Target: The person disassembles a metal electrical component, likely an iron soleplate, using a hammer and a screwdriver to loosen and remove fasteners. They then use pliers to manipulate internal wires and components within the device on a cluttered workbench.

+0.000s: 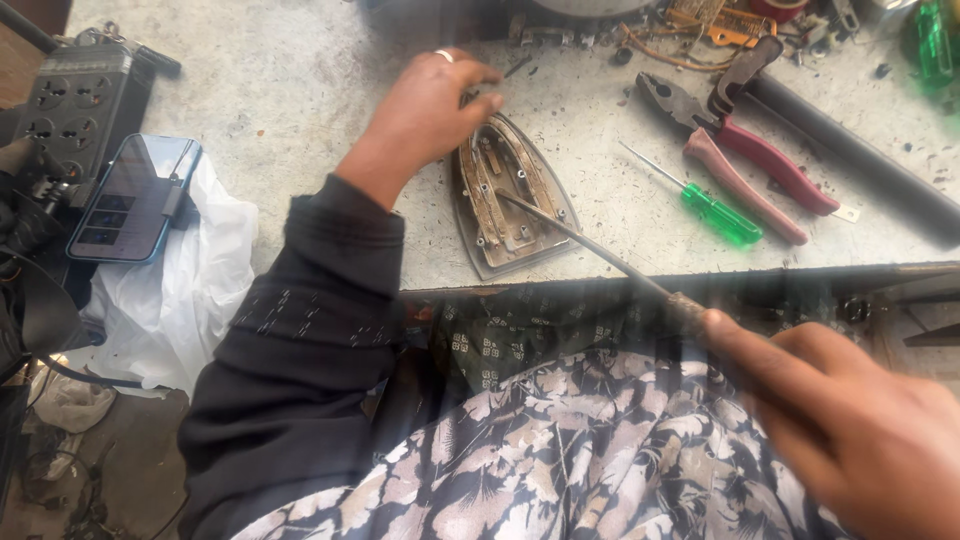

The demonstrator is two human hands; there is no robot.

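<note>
Iron soleplate (510, 195) near bench edge (640, 268), bare bench left, left hand (425, 110) gripping its top, right hand (850, 430) clamped on long screwdriver (590, 245), tip touching plate, pliers (735, 140) right.

Red-handled pliers (745, 150), a green screwdriver (715, 212), a phone (130, 200) and a power strip (75, 105).
</note>
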